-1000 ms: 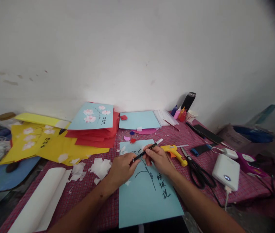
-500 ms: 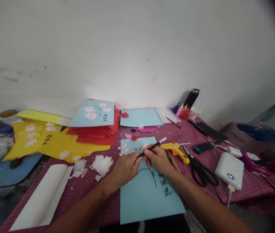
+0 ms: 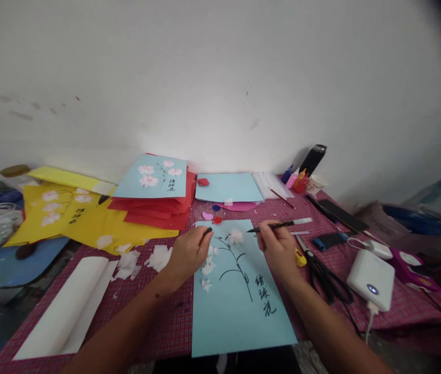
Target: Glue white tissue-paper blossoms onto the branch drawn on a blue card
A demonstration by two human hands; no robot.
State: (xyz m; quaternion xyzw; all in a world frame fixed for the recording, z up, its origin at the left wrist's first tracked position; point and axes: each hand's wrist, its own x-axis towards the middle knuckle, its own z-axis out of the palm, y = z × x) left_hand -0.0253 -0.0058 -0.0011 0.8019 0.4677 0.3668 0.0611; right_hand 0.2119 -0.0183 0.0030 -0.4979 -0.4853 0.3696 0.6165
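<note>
A light blue sheet (image 3: 239, 317) lies on the red checked tablecloth (image 3: 142, 311) in front of me, with a black drawn branch, black characters and small white tissue flowers (image 3: 236, 236) on it. My right hand (image 3: 278, 249) pinches a thin black brush pen (image 3: 282, 224), held level over the sheet's top right corner with its tip pointing left. My left hand (image 3: 187, 253) is closed at the sheet's top left edge, and a small black cap (image 3: 208, 229) shows at its fingertips.
Black scissors (image 3: 325, 283), a white power bank (image 3: 372, 279) and a partly hidden yellow glue gun (image 3: 300, 257) lie to the right. Red paper stack (image 3: 158, 210), yellow sheets (image 3: 83, 223), tissue scraps (image 3: 158, 257) and a white paper roll (image 3: 72, 306) sit left. Paint bottles (image 3: 296, 179) stand by the wall.
My hands, together on the pen before, have pulled apart: the right carried the pen to the right, the left kept the cap. White tissue flowers now show on the sheet.
</note>
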